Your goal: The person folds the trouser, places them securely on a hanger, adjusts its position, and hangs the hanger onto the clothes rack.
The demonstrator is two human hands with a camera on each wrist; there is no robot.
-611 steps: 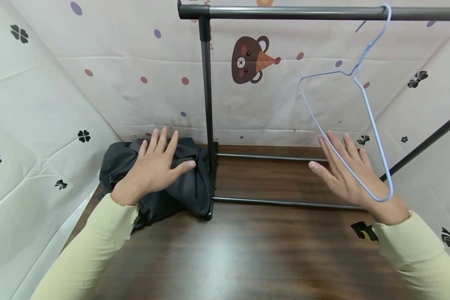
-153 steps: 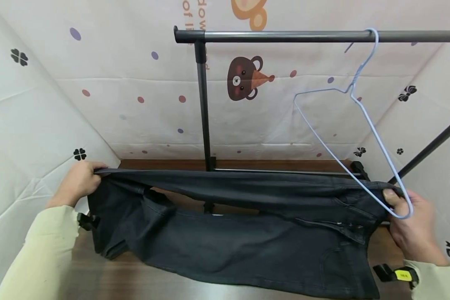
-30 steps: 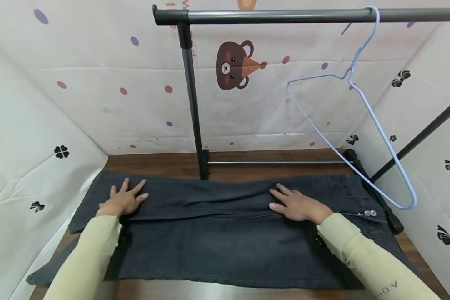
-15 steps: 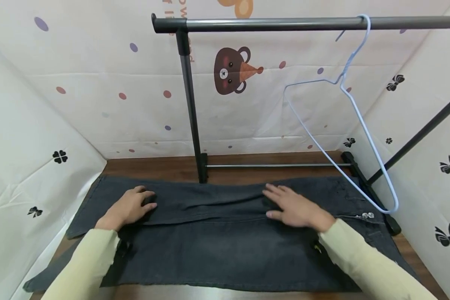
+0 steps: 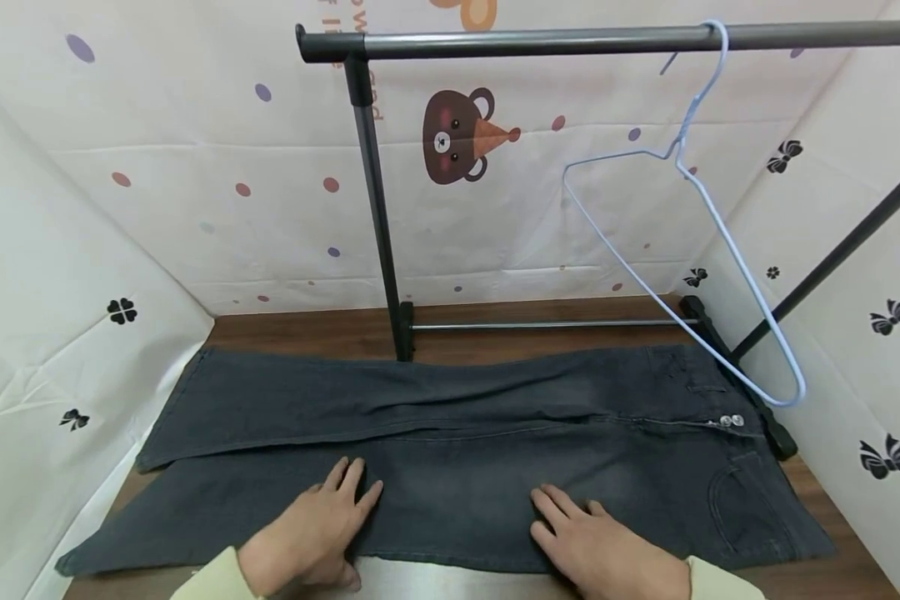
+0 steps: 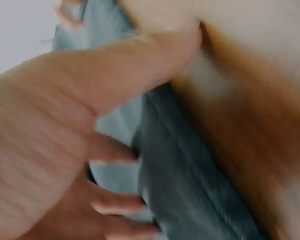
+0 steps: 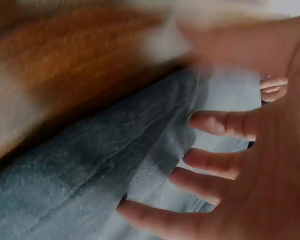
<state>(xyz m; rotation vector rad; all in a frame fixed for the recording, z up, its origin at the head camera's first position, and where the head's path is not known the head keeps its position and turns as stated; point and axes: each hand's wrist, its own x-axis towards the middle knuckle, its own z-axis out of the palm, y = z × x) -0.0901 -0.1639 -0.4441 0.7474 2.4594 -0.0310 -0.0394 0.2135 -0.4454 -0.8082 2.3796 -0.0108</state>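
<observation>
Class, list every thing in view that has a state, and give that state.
Trousers: laid out flat, slightly creased
Waist buttons: fastened or not, too small to tell
Rack: standing upright
Hanger: bare, hooked over the rack
Left hand: open, fingers on the trousers
Right hand: open, fingers on the trousers
Backdrop: hung up, creased

The worktop was brown wood, with a light shiny patch on its near side. Dark gray pants lay flat across it, with the legs toward the left edge and the waist toward the right edge. A black rack stood on it too. One foot was near the right edge, and the pants hid part of the other.
</observation>
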